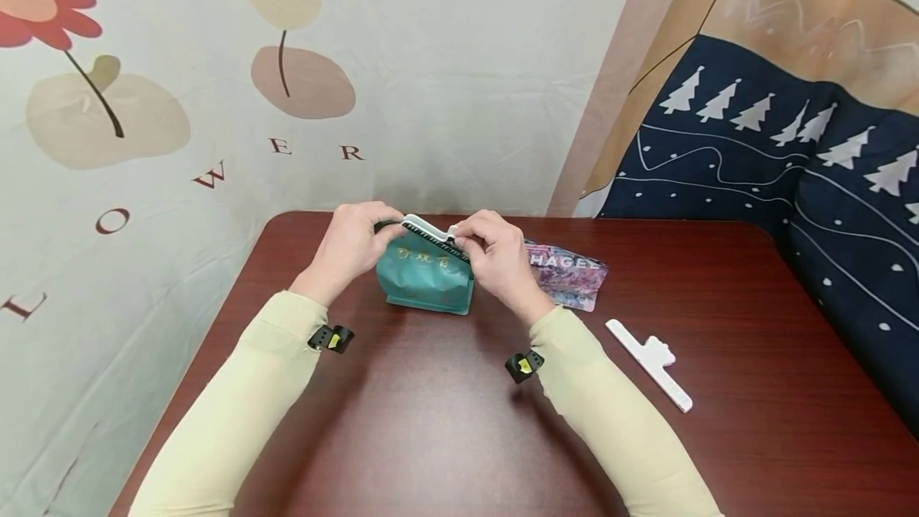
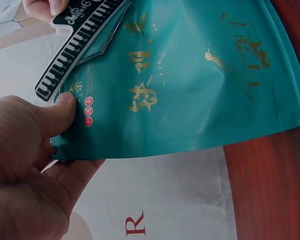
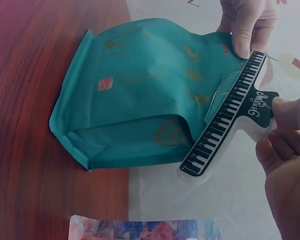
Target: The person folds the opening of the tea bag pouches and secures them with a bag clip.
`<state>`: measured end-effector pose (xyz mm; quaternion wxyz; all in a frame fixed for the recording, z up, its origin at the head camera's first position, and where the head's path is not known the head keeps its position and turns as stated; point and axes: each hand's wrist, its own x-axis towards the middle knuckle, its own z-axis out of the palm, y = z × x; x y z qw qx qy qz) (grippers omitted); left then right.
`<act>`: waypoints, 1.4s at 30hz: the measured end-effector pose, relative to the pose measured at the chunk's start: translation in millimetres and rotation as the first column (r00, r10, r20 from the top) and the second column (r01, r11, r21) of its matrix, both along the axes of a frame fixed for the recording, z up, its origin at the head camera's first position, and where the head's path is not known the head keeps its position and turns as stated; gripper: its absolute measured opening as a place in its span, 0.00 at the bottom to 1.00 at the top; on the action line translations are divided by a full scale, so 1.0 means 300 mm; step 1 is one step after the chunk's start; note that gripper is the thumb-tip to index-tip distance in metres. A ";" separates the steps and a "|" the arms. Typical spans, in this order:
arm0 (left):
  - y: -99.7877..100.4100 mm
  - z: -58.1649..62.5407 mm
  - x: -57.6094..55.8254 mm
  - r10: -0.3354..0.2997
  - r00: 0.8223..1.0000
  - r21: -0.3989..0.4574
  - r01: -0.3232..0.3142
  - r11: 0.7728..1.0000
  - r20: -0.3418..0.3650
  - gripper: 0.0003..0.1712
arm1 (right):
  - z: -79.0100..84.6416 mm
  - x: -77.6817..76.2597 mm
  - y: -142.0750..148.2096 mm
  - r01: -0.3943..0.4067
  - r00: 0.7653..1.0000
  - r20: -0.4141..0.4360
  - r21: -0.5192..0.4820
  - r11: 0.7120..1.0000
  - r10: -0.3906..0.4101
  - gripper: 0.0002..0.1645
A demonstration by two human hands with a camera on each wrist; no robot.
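Observation:
A teal pouch [image 1: 425, 284] with gold lettering stands at the back of the table, its flat bottom toward the person. My left hand [image 1: 352, 239] pinches one top corner of the pouch between thumb and fingers, as the left wrist view shows. Across the pouch's top lies a long clip [image 3: 225, 117] with a black-and-white piano-key pattern and the word Music on its tab. With thumb and fingers, my right hand [image 1: 498, 256] pinches that tab. One end of the clip comes close to the left thumb.
Behind the right hand lies a purple and pink patterned pouch [image 1: 574, 278]. Nearer on the right, a white clip [image 1: 652, 365] rests on the dark red table [image 1: 445, 421]. Printed cloth [image 1: 459, 86] hangs behind the table's far edge.

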<state>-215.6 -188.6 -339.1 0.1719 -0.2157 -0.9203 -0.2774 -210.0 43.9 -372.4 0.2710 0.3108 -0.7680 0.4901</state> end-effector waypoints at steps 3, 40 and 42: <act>0.000 0.000 0.002 0.011 1.000 0.000 -0.011 1.000 0.013 0.06 | 0.001 0.000 -0.005 -0.004 1.000 0.002 -0.007 1.000 0.004 0.06; 0.002 -0.009 0.000 0.025 0.999 0.062 -0.022 0.998 -0.035 0.07 | 0.009 0.002 -0.018 0.023 1.000 -0.019 -0.019 1.000 -0.023 0.05; 0.001 -0.008 -0.001 0.029 0.999 0.063 -0.027 0.998 -0.032 0.08 | 0.009 0.001 -0.021 0.021 1.000 -0.018 -0.017 1.000 -0.021 0.05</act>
